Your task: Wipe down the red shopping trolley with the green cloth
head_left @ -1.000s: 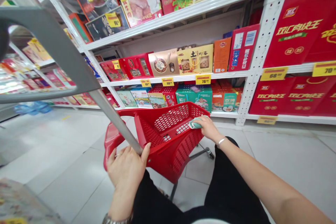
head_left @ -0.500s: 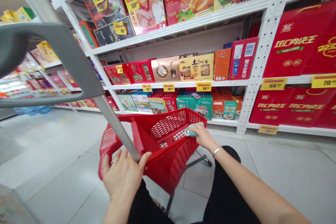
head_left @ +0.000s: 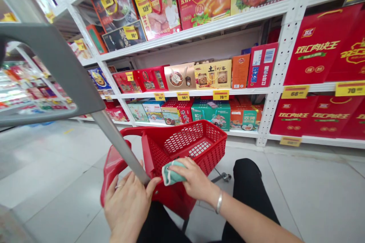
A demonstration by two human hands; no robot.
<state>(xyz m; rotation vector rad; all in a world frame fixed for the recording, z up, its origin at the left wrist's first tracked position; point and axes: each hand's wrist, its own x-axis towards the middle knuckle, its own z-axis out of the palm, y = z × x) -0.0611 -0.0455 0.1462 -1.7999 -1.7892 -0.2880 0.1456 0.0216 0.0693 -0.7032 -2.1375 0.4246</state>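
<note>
In the head view a red plastic shopping cart [head_left: 212, 148] stands before me, with a grey metal pole [head_left: 119, 146] slanting up from its near side to a grey handle [head_left: 71, 72]. My left hand [head_left: 128, 205] grips the cart's near red edge at the foot of the pole, thumb to the right. A folded green cloth [head_left: 172, 172] with a white border is pinched in my right hand [head_left: 196, 182]. That cloth lies against the basket's near rim, close to my left thumb. The basket's mesh floor shows through its open top.
White shelving [head_left: 196, 32] with boxed foods runs behind the cart. Large red gift boxes [head_left: 316, 45] fill the right bay, above and below yellow price tags [head_left: 295, 92]. My knee [head_left: 248, 182] is right of the cart. Grey floor tiles [head_left: 68, 182] extend left.
My right hand has brought the cloth from the basket's far right rim back along the near side toward my left hand. The left hand keeps its hold, shifting slightly down and left in view.
</note>
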